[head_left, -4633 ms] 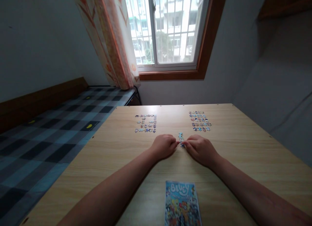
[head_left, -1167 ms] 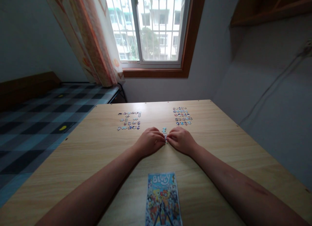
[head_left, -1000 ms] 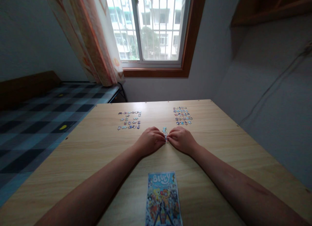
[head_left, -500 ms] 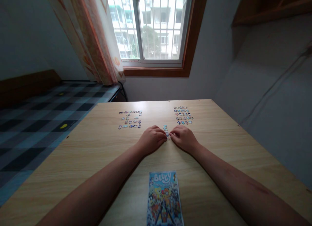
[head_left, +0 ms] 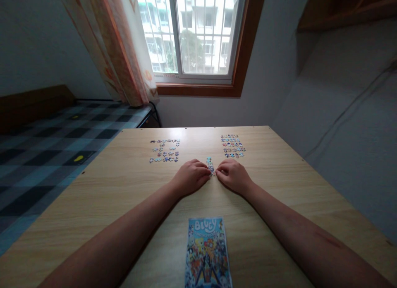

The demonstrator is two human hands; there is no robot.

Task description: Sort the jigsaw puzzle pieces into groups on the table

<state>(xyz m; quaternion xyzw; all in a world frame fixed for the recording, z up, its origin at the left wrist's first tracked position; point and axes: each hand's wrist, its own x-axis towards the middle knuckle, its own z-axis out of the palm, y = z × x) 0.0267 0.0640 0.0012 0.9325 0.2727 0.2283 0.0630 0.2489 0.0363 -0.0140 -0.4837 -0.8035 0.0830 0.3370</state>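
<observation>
A narrow strip of joined jigsaw puzzle pieces (head_left: 209, 160) lies on the table between my two hands. From its left side, my left hand (head_left: 192, 176) has its curled fingers closed at the strip's near end, with the fingertips touching the pieces. My right hand (head_left: 233, 175) rests just right of the strip, thumb and fingers pinched together. Whatever may be in that pinch is hidden. Loose puzzle pieces (head_left: 166, 159) are set out in broken rows beyond my left hand. More puzzle pieces (head_left: 232, 144) stand in tighter rows beyond my right hand.
A colourful printed puzzle picture sheet (head_left: 207, 253) lettered "Bluey" lies between my forearms. The light wooden table (head_left: 124, 172) reaches towards the window (head_left: 204, 35). A bed with a checked cover (head_left: 40, 155) stands at the left, and a wall (head_left: 347, 135) runs along the right.
The view has shifted slightly. My left hand and the puzzle strip sit a little further left, so the gap to my right hand is slightly wider. Both hands keep their closed shape.
</observation>
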